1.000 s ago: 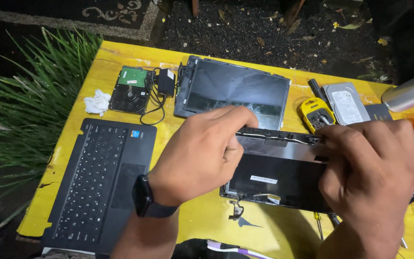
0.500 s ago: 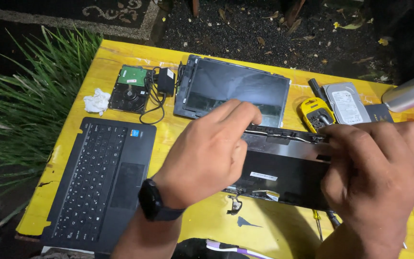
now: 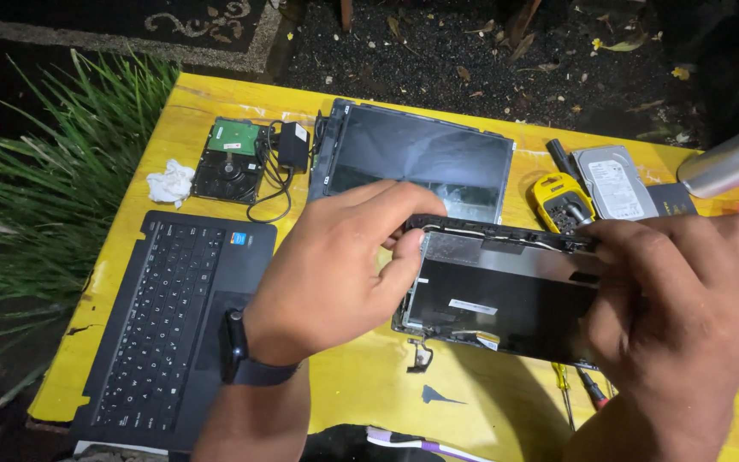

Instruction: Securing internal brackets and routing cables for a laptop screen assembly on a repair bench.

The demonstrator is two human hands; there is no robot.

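Both my hands grip the screen panel [image 3: 498,299]: left hand [image 3: 335,265] pinching its far-left corner, right hand [image 3: 686,299] clamping the right edge.

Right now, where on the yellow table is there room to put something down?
Bare yellow table shows between the keyboard base and the screen panel both hands grip, near the front edge. A thin strip runs along the far edge behind the screen frame. The right side is crowded: silver drive, yellow screwdriver case, screwdrivers.
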